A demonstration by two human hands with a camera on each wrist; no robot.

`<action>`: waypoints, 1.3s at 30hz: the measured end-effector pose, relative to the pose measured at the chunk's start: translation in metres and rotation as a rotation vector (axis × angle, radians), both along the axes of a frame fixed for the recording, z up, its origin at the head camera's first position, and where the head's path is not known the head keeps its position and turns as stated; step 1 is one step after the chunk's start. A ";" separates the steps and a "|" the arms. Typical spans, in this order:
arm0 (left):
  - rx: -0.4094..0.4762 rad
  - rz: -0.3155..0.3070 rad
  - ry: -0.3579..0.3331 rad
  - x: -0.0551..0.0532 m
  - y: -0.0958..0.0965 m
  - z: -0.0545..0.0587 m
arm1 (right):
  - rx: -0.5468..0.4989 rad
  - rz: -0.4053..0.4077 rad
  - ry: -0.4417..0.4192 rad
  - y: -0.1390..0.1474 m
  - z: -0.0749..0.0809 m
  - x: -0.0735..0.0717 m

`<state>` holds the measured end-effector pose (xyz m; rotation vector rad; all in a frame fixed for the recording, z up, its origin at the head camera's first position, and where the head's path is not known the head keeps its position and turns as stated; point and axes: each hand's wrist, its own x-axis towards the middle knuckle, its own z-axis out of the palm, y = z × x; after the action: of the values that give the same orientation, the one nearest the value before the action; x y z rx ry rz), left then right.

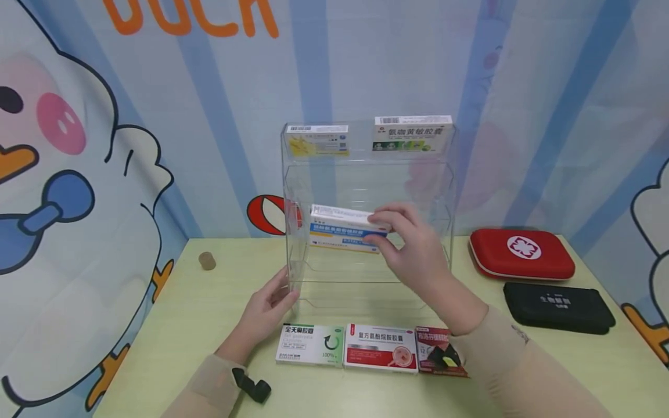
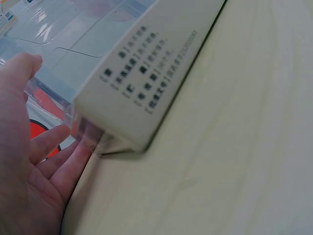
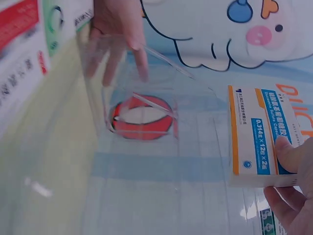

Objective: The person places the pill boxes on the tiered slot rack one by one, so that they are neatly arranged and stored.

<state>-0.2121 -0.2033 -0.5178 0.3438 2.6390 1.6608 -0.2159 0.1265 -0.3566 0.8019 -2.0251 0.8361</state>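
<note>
Pinching white medicine box (image 1: 342, 232) by its right-hand end: right hand (image 1: 418, 255), thumb on printed front, fingers around top edge and back, rest of box sticking out left of fingertips. Box is in front of clear rack (image 1: 345, 290), about mid-height, right end dipping slightly. Blue panels, orange stripes, "0.314g" print, plain white edge. Left hand (image 1: 263, 307), fingers fairly straight, touches rack's lower left side.

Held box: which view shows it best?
Right wrist: the held box is largest, its large print legible. Head shows it smaller, in the right hand; left wrist, at most an edge, upper left.
</note>
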 end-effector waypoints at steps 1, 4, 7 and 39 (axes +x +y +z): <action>-0.001 0.000 0.000 0.000 0.000 0.000 | -0.014 -0.008 0.009 0.000 0.005 -0.005; 0.005 -0.005 0.004 0.000 0.000 0.000 | -0.056 -0.025 0.026 -0.001 0.016 -0.018; 0.009 -0.005 0.000 0.001 0.000 0.000 | -0.088 -0.046 0.057 -0.004 0.023 -0.028; 0.012 -0.003 -0.011 0.001 0.001 0.002 | -0.104 -0.128 -0.037 -0.031 0.032 -0.079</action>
<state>-0.2109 -0.2026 -0.5159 0.3370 2.6205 1.6732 -0.2948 0.0957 -0.3249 0.5967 -2.0235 0.8811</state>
